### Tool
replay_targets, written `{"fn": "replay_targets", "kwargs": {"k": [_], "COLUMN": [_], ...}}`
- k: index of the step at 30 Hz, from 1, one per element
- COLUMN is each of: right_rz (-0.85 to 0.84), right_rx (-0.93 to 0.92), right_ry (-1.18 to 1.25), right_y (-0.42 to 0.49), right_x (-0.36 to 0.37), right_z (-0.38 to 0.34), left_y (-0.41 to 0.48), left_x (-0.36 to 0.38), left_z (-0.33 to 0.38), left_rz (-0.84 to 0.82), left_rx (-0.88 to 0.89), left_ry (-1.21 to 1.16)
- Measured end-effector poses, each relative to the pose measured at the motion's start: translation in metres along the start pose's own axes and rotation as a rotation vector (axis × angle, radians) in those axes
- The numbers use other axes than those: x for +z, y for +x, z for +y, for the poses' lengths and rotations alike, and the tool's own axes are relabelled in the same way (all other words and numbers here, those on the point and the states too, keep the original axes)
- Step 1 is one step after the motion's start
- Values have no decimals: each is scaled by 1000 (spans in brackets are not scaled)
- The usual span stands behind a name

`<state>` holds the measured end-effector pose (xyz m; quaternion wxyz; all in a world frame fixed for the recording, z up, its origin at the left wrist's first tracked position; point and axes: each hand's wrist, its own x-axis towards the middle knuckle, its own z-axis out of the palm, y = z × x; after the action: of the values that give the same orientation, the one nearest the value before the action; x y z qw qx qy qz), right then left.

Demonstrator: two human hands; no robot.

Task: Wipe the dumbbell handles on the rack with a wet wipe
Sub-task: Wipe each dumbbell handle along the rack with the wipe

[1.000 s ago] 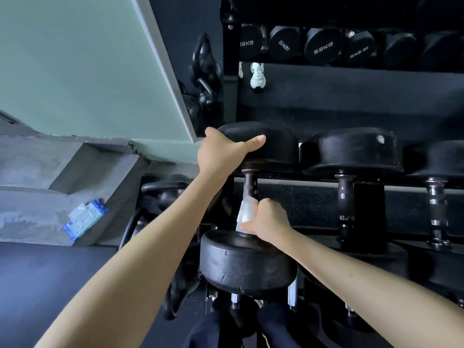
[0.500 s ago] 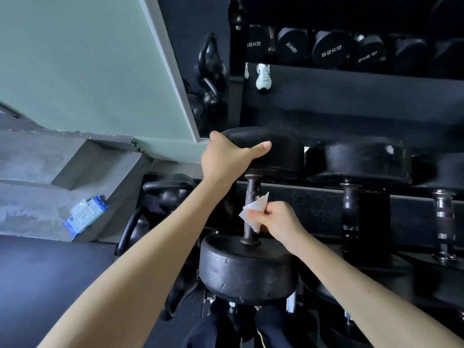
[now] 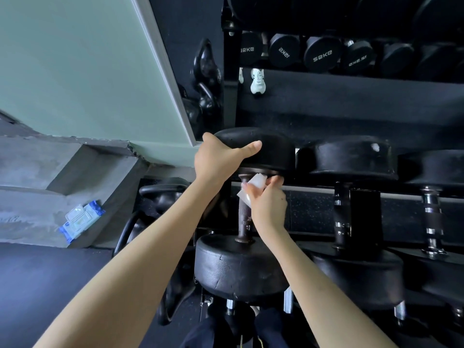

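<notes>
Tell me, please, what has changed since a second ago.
The right hand, holding the wet wipe, slid along the handle from the near head to the far head. The left hand kept gripping that far head. The wipes pack lay unmoved.

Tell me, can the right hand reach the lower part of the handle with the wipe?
Probably yes: the right hand holds the wipe at the top of the handle, and nothing covers its shaft below.

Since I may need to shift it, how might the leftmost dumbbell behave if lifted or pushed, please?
The dumbbell is probably heavy: its thick heads dwarf the handle. Being round, it might roll if pushed; the left hand grips its far head. The handle looks textured, likely grippy, though the wet wipe in the right hand may leave it slick.
</notes>
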<state>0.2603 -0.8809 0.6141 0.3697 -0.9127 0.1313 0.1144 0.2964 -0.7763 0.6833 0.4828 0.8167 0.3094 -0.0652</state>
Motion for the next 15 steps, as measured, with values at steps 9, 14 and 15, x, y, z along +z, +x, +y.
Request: {"fn": "replay_targets", "kwargs": {"k": [9, 14, 15], "right_rz": [247, 258, 198], "right_rx": [124, 62, 20], "right_ry": [-18, 0, 24], "right_y": [1, -8, -10], "right_x": [-5, 5, 8], "right_z": [0, -2, -4], "left_y": [1, 2, 2], "left_x": [-1, -1, -2], "left_z": [1, 1, 1], "left_rz": [-15, -18, -18], "left_rx": [-13, -9, -7], "left_ry": [5, 19, 24]}}
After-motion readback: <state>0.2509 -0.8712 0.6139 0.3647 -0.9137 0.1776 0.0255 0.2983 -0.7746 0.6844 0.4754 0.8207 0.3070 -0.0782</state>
